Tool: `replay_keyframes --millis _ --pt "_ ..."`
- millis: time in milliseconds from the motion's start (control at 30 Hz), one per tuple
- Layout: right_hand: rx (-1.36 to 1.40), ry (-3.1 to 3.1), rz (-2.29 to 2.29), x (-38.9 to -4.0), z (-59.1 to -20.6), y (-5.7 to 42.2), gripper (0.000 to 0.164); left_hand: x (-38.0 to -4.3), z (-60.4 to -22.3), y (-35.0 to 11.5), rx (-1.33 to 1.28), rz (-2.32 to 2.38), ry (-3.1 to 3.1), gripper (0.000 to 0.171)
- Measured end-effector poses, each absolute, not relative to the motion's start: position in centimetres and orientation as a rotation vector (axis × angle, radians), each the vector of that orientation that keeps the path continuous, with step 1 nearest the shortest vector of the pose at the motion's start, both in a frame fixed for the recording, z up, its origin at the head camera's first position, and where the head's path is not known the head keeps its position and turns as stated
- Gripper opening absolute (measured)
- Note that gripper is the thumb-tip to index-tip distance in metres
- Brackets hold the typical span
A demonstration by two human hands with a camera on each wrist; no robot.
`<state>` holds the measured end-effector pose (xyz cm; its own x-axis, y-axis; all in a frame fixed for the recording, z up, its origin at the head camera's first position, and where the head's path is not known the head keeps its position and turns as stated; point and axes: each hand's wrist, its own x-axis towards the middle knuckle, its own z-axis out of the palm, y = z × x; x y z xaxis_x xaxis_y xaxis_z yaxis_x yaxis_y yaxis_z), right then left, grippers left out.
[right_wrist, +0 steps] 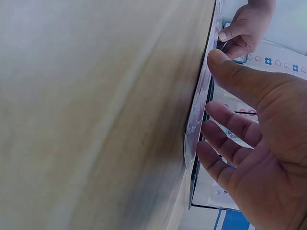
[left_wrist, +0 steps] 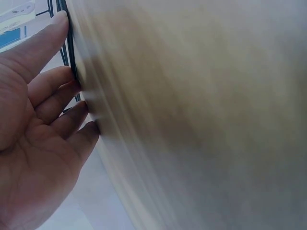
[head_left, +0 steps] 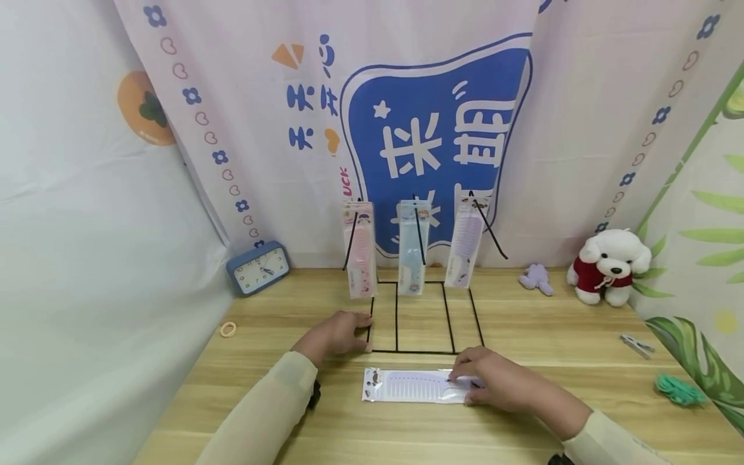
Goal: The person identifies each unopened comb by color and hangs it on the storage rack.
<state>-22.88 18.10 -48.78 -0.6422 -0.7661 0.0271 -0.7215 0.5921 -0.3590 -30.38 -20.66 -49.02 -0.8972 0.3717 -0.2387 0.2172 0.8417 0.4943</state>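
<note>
A packaged lilac comb [head_left: 413,386] lies lengthwise on the table, in a clear sleeve with a printed header at its left end. Over its right end is my right hand [head_left: 496,381], thumb and fingertips spread right at the sleeve, hiding part of it. In the right wrist view those fingers [right_wrist: 228,122] look relaxed along the sleeve's edge. My left hand [head_left: 340,336] rests at the left side of a black wire rack [head_left: 396,316], loosely bent fingertips against the wire. Hanging from the rack are a pink comb pack [head_left: 361,252], a blue one [head_left: 414,248] and a lilac one [head_left: 465,242].
At the back left stands a blue clock [head_left: 258,268], with a small ring [head_left: 228,329] nearer. Along the right are a white plush dog [head_left: 610,265], a purple toy [head_left: 536,279], a clothespin [head_left: 637,346] and green string [head_left: 680,389]. A printed curtain [head_left: 250,129] backs the table.
</note>
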Motion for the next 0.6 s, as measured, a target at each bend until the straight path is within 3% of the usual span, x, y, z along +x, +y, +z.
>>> replay_keyframes --millis 400,600 --pt "-1.123 2.626 -0.534 -22.88 -48.51 17.81 0.062 -30.36 -49.05 -20.56 0.444 0.661 2.698 0.068" --pt "-1.05 2.547 -0.564 -22.87 -48.52 17.82 0.066 -30.41 -49.32 -20.59 0.443 0.664 2.698 0.068"
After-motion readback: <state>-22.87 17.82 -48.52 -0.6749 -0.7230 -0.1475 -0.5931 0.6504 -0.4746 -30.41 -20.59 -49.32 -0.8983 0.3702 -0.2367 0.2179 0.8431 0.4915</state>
